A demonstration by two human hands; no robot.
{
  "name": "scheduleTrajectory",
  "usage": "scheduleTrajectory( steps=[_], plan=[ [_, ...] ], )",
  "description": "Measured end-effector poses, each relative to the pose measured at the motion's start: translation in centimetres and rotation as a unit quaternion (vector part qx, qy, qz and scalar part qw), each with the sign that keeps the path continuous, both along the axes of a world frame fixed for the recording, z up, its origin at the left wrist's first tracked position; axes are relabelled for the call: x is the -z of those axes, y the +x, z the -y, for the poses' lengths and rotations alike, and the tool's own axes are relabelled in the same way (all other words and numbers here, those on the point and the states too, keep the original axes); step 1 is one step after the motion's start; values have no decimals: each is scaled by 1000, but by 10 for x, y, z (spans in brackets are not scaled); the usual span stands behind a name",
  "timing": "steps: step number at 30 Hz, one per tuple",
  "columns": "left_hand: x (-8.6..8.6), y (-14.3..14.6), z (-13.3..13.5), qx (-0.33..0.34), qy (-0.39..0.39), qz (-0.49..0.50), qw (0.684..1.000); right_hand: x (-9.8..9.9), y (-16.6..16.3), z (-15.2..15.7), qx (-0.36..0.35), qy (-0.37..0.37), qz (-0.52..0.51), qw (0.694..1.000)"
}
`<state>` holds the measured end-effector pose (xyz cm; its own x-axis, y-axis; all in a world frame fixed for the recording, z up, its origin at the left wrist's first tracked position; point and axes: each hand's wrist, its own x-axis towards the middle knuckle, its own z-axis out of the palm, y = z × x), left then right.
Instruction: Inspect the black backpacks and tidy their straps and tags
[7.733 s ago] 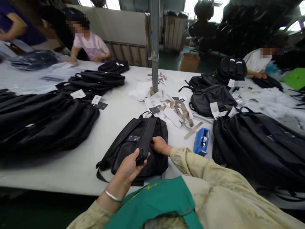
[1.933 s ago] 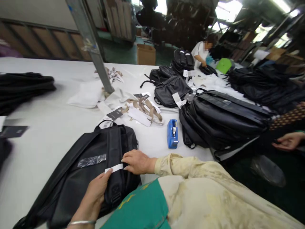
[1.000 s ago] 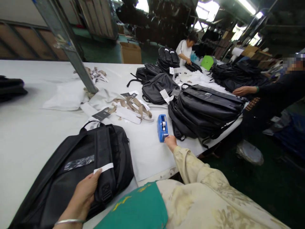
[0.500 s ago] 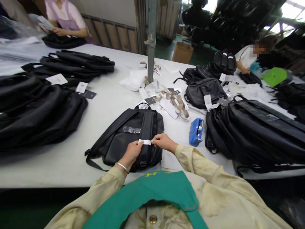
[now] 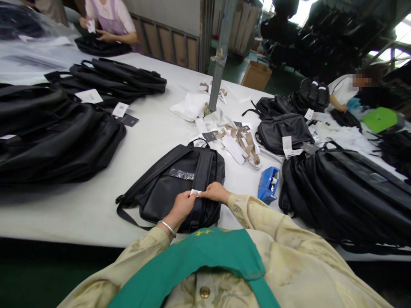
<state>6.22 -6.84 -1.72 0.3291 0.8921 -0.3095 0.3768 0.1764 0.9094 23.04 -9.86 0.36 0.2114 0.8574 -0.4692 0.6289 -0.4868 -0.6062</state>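
Note:
A black backpack lies on the table in front of me, its shoulder straps facing up. Across its right shoulder strap runs a short white strip, partly covered by my fingers. My left hand is closed, thumb and fingers pinching the strip's left end. From the right, my right hand reaches over the strap, also closed, its fingertips pressed on the strip close to my left thumb. Clear plastic film covers a band on the bag's back panel.
A blue tape dispenser stands to the right. Black bags are piled at left and right. Beyond lie tangled tan ribbons and tags, near a metal post. Two people handle bags farther off.
My right hand has moved left across the strap, towards my left thumb, covering more of the white strip. The view has shifted slightly. A person at the far left has moved their hands.

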Motion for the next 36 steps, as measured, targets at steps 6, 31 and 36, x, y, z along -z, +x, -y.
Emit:
scheduleTrajectory(
  steps=[6,31,36],
  plan=[
    [1,0,-3,-17,-83,44,995,-1,9,12,91,-52,-189,976],
    [-14,4,-5,-142,-285,116,941,0,2,39,262,4,-280,923],
    [-13,6,-2,-110,-222,65,967,-8,-8,36,236,-41,-302,923]
  ],
)
